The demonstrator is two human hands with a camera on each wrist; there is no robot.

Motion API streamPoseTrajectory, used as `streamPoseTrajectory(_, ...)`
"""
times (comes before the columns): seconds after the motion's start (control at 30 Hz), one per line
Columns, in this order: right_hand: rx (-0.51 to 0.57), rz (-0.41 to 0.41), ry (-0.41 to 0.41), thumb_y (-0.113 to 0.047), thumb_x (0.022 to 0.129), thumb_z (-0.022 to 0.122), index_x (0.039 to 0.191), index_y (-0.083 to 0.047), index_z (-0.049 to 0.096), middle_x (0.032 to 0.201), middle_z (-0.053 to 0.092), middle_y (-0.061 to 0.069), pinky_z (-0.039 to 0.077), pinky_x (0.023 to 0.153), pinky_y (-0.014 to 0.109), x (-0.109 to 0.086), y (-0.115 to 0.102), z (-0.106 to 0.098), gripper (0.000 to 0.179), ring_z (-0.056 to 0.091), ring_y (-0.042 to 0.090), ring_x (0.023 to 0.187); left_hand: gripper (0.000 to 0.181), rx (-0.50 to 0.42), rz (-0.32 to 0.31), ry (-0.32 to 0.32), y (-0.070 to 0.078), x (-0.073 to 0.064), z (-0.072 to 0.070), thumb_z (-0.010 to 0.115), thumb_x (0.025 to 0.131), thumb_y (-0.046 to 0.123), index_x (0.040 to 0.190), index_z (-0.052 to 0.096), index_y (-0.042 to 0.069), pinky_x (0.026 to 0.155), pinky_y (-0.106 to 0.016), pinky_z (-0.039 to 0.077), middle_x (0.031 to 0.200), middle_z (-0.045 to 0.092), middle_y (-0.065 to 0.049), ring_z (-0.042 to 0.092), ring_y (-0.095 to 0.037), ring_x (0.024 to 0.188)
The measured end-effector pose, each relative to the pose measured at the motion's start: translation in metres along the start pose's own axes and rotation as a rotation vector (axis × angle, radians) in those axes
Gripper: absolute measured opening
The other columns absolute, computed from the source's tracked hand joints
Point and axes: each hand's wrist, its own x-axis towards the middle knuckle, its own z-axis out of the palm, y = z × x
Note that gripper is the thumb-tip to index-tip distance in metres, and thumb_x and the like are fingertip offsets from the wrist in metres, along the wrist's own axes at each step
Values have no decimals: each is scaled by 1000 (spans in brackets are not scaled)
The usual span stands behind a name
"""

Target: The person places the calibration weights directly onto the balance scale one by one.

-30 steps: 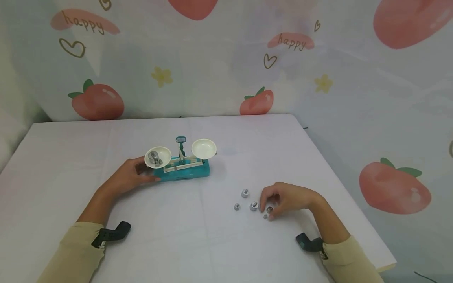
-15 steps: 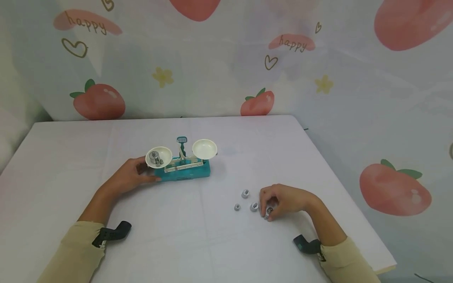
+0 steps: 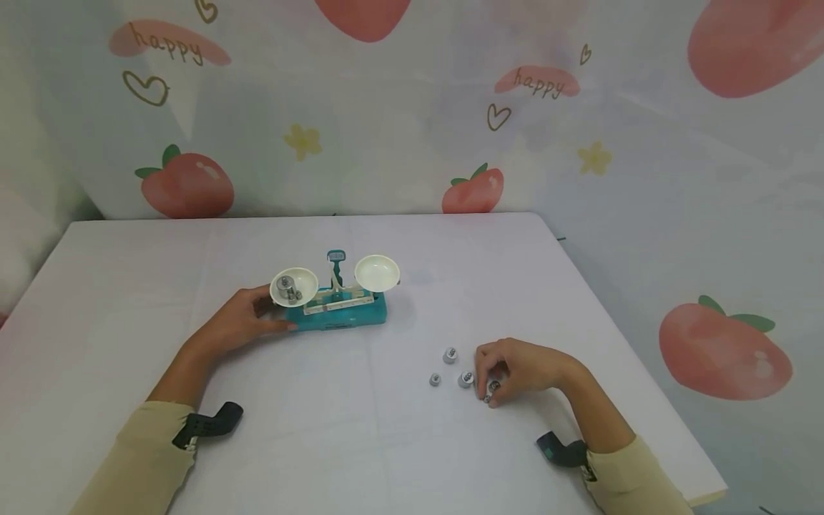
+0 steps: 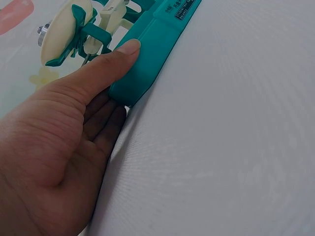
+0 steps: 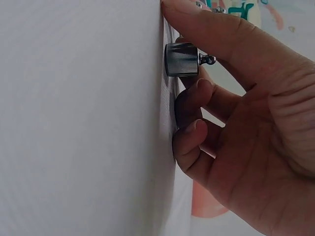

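A teal balance scale (image 3: 354, 316) with two cream pans stands on the table. My left hand (image 3: 234, 325) grips its left end, with the thumb (image 4: 129, 47) on the front of the base and the fingers behind. Several silver weights (image 3: 285, 286) sit in the left pan; the right pan (image 3: 377, 273) holds nothing. My right hand (image 3: 524, 368) is low over the table, thumb and index finger pinching a tiny weight (image 3: 486, 399). Under its palm side stands a larger knobbed weight (image 5: 182, 60), upright on the cloth and not gripped.
Left of my right hand stand three loose weights: one nearest the fingers (image 3: 466, 380), one farther back (image 3: 450, 355) and a smaller one (image 3: 435, 379). A white cloth covers the table (image 3: 290, 443). A patterned curtain (image 3: 386, 107) hangs behind it.
My right thumb and index finger have come together around the tiny weight. My left hand has stayed on the scale's end. The head view has shifted slightly.
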Motion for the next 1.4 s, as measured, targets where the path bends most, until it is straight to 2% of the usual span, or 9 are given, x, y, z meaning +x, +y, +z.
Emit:
streamPoseTrajectory(0.27, 17, -26, -5, -13, 79, 91, 90, -25, 79, 99, 70, -9, 54, 74, 31, -4, -7, -8, 20, 62, 21, 87, 76, -5, 9, -3, 0, 0, 1, 90, 82, 13, 147, 54, -1, 118, -57, 33, 151, 51, -21, 41, -44, 144)
streamPoseTrajectory(0.53, 6, -34, 53, -5, 91, 79, 99, -17, 76, 99, 74, -2, 57, 82, 32, -3, -28, -32, 15, 66, 17, 91, 77, -6, 6, -4, 2, -1, 1, 89, 82, 14, 148, 53, 0, 118, -57, 33, 152, 51, -20, 40, -44, 144)
streamPoseTrajectory(0.7, 25, -73, 138, -3, 96, 73, 101, -19, 76, 100, 74, 3, 59, 85, 35, 9, -43, -42, 17, 68, 18, 89, 75, -27, 3, -7, 1, -2, 0, 89, 82, 14, 148, 54, 2, 119, -55, 32, 152, 52, -18, 40, -42, 145)
streamPoseTrajectory(0.87, 37, -123, 215, -10, 97, 74, 102, -23, 75, 101, 73, 0, 59, 84, 36, 28, -56, -47, 14, 67, 19, 89, 75, -31, 2, -5, 0, -2, 0, 89, 82, 13, 148, 54, 3, 119, -55, 32, 151, 53, -17, 41, -41, 144)
streamPoseTrajectory(1.0, 44, -154, 267, -8, 96, 75, 103, -21, 76, 100, 73, -1, 60, 85, 37, 42, -65, -50, 16, 66, 19, 89, 76, -28, -3, -5, 1, -2, 1, 89, 82, 14, 148, 53, 2, 119, -56, 32, 151, 52, -19, 40, -43, 145)
streamPoseTrajectory(1.17, 81, -130, 378, -7, 94, 77, 103, -21, 77, 100, 73, -2, 60, 84, 39, 60, -76, -51, 16, 65, 20, 92, 77, -23, -9, -4, 1, -2, 2, 90, 82, 15, 148, 53, 1, 118, -56, 33, 152, 51, -19, 39, -43, 145)
streamPoseTrajectory(1.4, 232, -98, 547, -10, 97, 74, 108, -11, 77, 106, 72, 4, 56, 77, 36, 81, -91, -50, 12, 64, 27, 94, 77, -21, -10, -7, 1, -2, 0, 89, 83, 15, 149, 53, 1, 119, -55, 32, 152, 51, -19, 39, -42, 145)
